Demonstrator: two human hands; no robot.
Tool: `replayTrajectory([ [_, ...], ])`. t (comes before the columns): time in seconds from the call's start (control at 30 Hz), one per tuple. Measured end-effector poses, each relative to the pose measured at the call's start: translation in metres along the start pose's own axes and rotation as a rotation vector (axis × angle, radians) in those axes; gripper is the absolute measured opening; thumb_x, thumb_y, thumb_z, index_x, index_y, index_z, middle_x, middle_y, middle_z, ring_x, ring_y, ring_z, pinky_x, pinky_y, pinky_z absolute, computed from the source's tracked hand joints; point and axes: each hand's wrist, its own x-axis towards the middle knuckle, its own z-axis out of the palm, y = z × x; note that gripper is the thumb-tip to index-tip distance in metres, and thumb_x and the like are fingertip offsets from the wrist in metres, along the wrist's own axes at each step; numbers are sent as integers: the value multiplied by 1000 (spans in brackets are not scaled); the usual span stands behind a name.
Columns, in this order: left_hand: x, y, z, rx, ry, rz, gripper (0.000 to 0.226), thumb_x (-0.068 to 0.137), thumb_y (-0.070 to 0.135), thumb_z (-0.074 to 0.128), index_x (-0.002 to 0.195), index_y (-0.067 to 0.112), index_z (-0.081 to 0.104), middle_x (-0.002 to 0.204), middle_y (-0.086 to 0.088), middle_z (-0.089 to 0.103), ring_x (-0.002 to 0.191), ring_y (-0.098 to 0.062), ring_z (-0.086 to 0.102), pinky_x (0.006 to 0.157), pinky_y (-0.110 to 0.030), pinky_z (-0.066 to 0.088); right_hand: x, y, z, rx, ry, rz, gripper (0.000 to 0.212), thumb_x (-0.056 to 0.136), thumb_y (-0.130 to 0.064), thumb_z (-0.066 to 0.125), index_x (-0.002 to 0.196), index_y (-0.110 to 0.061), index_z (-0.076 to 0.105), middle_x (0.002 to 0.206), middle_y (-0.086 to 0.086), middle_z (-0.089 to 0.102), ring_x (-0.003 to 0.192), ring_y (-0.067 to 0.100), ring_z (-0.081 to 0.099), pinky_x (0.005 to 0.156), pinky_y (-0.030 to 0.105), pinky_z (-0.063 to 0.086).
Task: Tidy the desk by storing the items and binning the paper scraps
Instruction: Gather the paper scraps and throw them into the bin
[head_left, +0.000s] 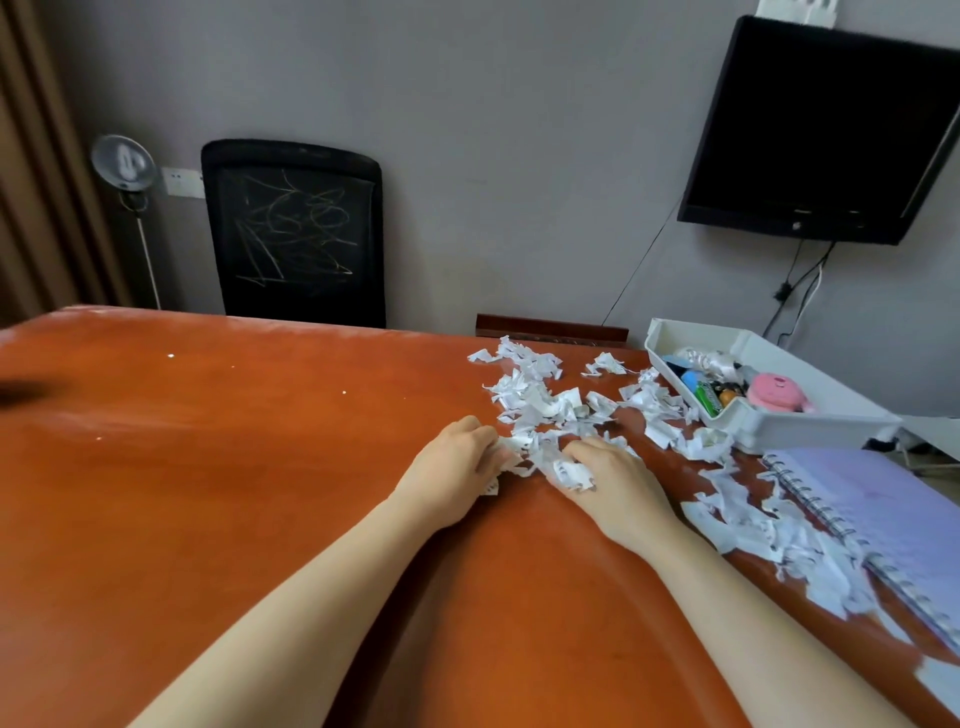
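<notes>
Several torn white paper scraps lie scattered over the right half of the orange-brown desk. My left hand and my right hand rest on the desk facing each other, fingers curled around a small heap of scraps between them. More scraps trail along the left edge of a purple spiral notebook at the right. A white plastic tray at the back right holds a pink round item, a green item, a blue item and other small things.
A black office chair stands behind the desk by the grey wall. A dark monitor hangs on the wall at the upper right with cables below it. A small fan on a stand is at the back left.
</notes>
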Motion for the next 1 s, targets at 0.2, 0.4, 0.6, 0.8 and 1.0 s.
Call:
replayTrajectory([
  [0.2,-3,4,-5,59,67,-15,39,98,27,43,62,21,29,57,7,34,53,-15,32,55,-30,27,-2,9,1,283,27,55,22,86,3,57,98,-14,63,77,-8,59,73,10,54,50,10,34],
  [0.4,-5,7,-12,-136,236,-128,43,97,28,46,58,25,29,52,9,35,47,-9,29,47,-20,26,3,7,-3,469,89,175,36,88,-5,62,123,-9,56,116,1,61,110,15,56,83,25,46],
  [0.6,-5,5,-14,-333,351,-268,45,97,23,47,56,17,30,53,5,32,52,-11,25,51,-23,26,-1,-3,-9,579,-23,121,25,85,-28,68,96,-7,59,101,15,64,100,30,60,84,40,50],
  [0.8,-14,7,-20,-480,418,-348,46,97,21,46,55,16,29,50,6,29,48,-8,23,43,-16,22,-4,-12,-14,653,-45,37,49,77,-54,61,65,-10,44,59,4,38,52,9,38,55,27,33],
  [1.0,-22,1,-22,-580,383,-380,42,98,25,45,58,15,35,54,0,33,54,-16,30,51,-29,26,-2,-15,-12,657,-45,58,55,73,-65,49,57,-16,29,51,-5,25,46,5,24,51,22,23],
])
